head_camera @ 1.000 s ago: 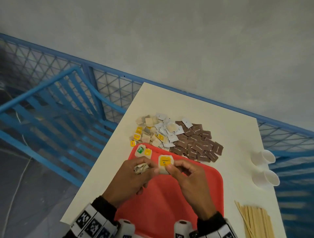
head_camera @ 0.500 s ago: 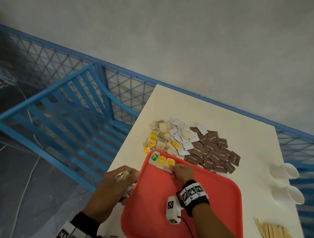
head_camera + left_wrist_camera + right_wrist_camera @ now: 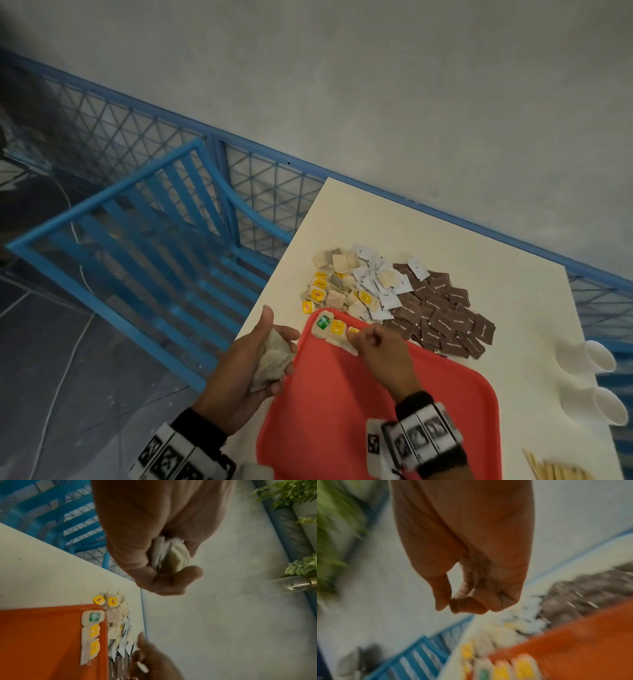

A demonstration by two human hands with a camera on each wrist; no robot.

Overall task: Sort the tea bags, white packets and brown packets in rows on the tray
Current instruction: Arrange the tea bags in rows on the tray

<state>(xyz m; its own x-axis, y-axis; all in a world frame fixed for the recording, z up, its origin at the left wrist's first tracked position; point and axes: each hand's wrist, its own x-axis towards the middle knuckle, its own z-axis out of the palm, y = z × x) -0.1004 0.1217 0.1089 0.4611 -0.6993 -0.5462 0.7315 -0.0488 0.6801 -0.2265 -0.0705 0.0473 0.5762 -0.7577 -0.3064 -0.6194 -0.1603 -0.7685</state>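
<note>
A red tray (image 3: 376,421) lies on the white table. Along its far left corner three tea bags lie in a row: a green-tagged one (image 3: 323,322) and two yellow-tagged ones (image 3: 337,327). My right hand (image 3: 359,339) hovers just over the third bag, fingers curled against the thumb with nothing seen between them (image 3: 452,604). My left hand (image 3: 274,334) stays beside the tray's left edge and grips a bundle of tea bags (image 3: 272,363) (image 3: 171,555). Beyond the tray lie loose tea bags (image 3: 329,287), white packets (image 3: 380,284) and brown packets (image 3: 442,315).
Two white paper cups (image 3: 596,356) lie on their sides at the table's right edge. Wooden stirrers (image 3: 555,471) lie at the near right. A blue metal chair (image 3: 137,240) and mesh fence stand left of the table, close to my left hand.
My right hand set the yellow-tagged tea bag down as third in the tray's row and let go. My left hand moved off the tray to its left edge with the bundle.
</note>
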